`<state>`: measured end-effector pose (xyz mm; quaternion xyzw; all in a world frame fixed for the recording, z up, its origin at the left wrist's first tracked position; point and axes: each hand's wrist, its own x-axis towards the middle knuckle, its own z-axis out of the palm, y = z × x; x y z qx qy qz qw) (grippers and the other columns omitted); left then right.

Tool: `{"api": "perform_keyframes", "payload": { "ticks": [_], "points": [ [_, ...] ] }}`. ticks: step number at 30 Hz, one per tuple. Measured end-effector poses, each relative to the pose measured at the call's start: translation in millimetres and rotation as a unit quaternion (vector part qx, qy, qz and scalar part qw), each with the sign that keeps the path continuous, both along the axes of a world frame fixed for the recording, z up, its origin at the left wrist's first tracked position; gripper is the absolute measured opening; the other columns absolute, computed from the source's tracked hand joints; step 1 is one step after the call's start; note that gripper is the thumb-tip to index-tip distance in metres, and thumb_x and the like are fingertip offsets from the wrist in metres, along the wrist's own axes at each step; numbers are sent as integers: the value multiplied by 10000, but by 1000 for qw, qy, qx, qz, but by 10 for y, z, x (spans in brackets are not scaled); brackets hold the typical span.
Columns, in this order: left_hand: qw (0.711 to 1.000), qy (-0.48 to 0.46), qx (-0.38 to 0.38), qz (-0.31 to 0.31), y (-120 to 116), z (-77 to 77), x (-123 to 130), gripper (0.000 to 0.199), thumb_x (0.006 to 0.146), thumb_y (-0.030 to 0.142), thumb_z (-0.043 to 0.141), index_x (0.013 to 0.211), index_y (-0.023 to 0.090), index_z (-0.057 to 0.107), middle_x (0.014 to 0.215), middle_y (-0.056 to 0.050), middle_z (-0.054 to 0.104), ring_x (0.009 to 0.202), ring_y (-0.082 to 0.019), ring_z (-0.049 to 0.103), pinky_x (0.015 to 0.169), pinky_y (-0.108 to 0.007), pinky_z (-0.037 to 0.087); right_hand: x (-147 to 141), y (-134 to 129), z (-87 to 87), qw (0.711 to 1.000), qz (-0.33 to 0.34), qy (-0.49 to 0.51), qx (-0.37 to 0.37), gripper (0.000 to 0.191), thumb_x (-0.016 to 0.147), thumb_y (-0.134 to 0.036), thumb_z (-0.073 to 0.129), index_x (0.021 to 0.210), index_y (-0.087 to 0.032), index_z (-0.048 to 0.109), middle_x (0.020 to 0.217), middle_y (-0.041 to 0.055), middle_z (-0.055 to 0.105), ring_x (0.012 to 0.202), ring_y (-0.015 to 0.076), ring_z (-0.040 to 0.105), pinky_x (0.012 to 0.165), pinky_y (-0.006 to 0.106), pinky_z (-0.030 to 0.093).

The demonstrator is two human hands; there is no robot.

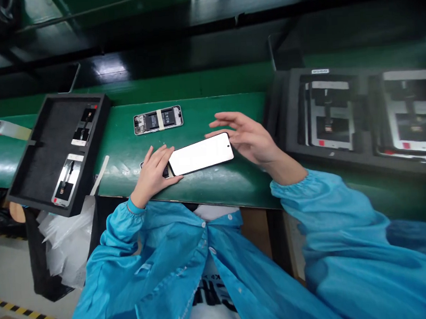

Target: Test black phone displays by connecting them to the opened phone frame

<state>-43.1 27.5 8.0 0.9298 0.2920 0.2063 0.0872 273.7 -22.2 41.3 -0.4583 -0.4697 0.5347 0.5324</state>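
Observation:
A slim smartphone (pixel 200 154) with a plain white lit screen lies tilted across the green bench mat (pixel 215 188). My left hand (pixel 152 175) grips its left end, fingers and thumb around the edge. A dark part (pixel 165 171) shows between those fingers, too hidden to identify. My right hand (pixel 248 138) is open, with its fingers spread close to the phone's far right corner, and I cannot see them touching it. Farther back on the mat lies an opened phone body (pixel 158 119), its battery and inner frame exposed and a pale strip across it.
A black foam tray (pixel 57 154) holding several phone parts stands to the left on the bench. Black trays with phone frames (pixel 329 114) stand to the right. A plastic bag (pixel 68 240) hangs below the bench edge, above a floor with hazard tape (pixel 27 313).

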Motion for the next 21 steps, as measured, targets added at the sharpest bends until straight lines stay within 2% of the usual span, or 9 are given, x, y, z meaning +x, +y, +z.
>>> {"api": "perform_keyframes", "payload": {
  "ticks": [6, 13, 21],
  "points": [
    [1000, -10, 2, 5, -2, 13, 8, 778, 927, 574, 743, 1551, 195, 474, 1489, -175, 641, 1462, -361, 565, 1326, -628, 283, -37, -49, 160, 997, 21, 78, -6, 501, 736, -349, 732, 1227, -265, 681, 1263, 79, 719, 1196, 361, 697, 1061, 603, 562],
    [999, -32, 33, -2, -1, 12, 10, 756, 920, 550, 760, 1518, 184, 478, 1425, -168, 682, 1424, -362, 601, 1338, -651, 221, -69, -52, 181, 990, 19, 138, -27, 500, 753, -370, 708, 1244, -277, 692, 1213, 53, 743, 1168, 343, 711, 1091, 615, 549],
    [999, -33, 23, 1, 2, 6, 7, 746, 918, 591, 745, 1491, 182, 499, 1407, -169, 691, 1423, -373, 599, 1335, -671, 206, -91, -59, 174, 991, 9, 129, -21, 434, 774, -427, 741, 1178, -269, 727, 1214, 70, 748, 1182, 359, 708, 1140, 634, 511]
  ]
}}
